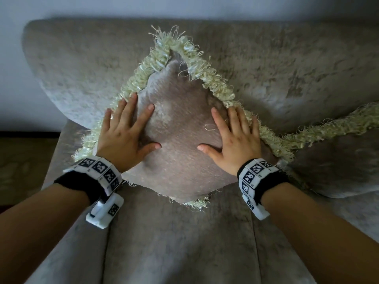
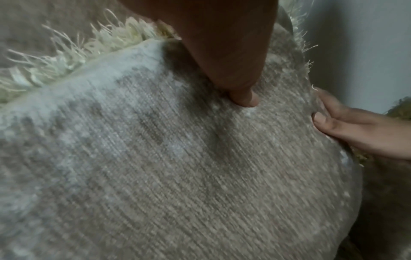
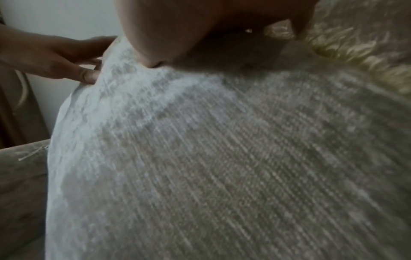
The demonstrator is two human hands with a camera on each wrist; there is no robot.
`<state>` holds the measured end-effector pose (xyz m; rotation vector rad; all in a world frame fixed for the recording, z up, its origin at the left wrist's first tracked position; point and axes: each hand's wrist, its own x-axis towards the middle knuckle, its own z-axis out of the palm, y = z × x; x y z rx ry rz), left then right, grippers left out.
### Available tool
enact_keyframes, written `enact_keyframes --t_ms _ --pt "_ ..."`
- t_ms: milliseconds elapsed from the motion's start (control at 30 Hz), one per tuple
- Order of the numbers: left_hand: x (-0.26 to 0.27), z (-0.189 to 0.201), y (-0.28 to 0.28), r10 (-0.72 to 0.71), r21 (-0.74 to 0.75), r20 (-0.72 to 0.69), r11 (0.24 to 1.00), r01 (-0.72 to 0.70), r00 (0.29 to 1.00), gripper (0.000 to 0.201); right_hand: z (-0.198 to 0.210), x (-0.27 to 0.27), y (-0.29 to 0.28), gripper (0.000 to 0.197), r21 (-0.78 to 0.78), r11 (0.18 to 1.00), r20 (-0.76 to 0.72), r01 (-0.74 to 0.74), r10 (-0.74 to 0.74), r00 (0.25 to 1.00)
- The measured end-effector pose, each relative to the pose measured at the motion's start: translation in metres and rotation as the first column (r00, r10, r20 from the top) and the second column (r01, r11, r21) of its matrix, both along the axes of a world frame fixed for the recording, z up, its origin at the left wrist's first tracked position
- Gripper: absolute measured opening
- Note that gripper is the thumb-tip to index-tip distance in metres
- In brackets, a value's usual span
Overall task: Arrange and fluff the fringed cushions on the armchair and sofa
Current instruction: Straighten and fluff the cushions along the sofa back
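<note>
Pressing into the face of a fringed cushion with both palms, the person is leaning over the sofa, and the cushion is standing on one corner like a diamond, propped against the backrest with its lowest tip on the seat. The left hand is lying flat near the left edge, fingers spread and straight, gripping nothing; the right hand is mirroring it on the other side, equally flat and relaxed. From the wrist views the thumbs are visibly denting the woven fabric, so some pressure is going in.

A second fringed cushion is lying just to the right, its pale fringe running up to the first cushion's edge.

What is worrying me is the balance. A cushion perched on a point is likely to roll sideways once both hands lift away, and uneven pressure from one palm could tip it toward its neighbour or off the seat's front. The looped fringe is already shedding loose threads, and the outer fingers of each hand are resting right on it; a dragging motion could snag and pull more strands out. Pushing too hard may also leave hollows rather than plumping the filling.
</note>
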<state>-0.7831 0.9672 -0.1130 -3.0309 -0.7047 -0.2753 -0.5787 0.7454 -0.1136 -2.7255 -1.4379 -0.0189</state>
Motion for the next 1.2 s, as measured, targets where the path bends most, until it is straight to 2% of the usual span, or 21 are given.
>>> enact_keyframes --t_ms 100,233,467,600,767,900,1000,1200 --pt "-0.008 0.003 0.001 0.048 -0.005 -0.096 0.999 -0.048 0.994 0.095 0.006 -0.001 -0.004 0.096 -0.083 0.995 -0.014 0.056 -0.057 0.998" --pt "-0.032 0.02 0.007 0.105 -0.039 -0.305 0.992 -0.122 0.946 0.088 0.018 -0.006 -0.019 0.081 -0.221 0.968 -0.105 0.122 -0.148 0.983" --pt "-0.053 0.097 0.005 0.134 -0.194 -0.426 0.952 -0.235 0.895 0.064 0.088 -0.03 -0.037 0.064 -0.245 0.956 -0.206 0.162 -0.215 0.955" --pt "-0.059 0.154 -0.004 0.132 -0.243 -0.367 0.942 -0.232 0.921 0.053 0.145 -0.051 -0.049 0.059 -0.23 0.957 -0.258 0.179 -0.237 0.937" --pt "-0.069 0.216 -0.017 0.068 -0.258 -0.282 0.955 -0.144 0.957 0.051 0.218 -0.074 -0.057 0.057 -0.221 0.959 -0.292 0.176 -0.237 0.927" --pt "-0.081 0.251 -0.023 0.044 -0.303 -0.231 0.946 -0.115 0.972 0.049 0.27 -0.084 -0.069 0.063 -0.212 0.956 -0.298 0.203 -0.261 0.918" --pt "-0.091 0.273 -0.024 0.046 -0.269 -0.229 0.957 -0.108 0.972 0.049 0.303 -0.089 -0.075 0.058 -0.178 0.966 -0.256 0.185 -0.227 0.94" --pt "-0.127 0.305 -0.034 0.154 -0.222 -0.147 0.957 -0.185 0.977 0.051 0.342 -0.106 -0.069 0.047 -0.077 0.994 -0.243 0.08 -0.097 0.965"
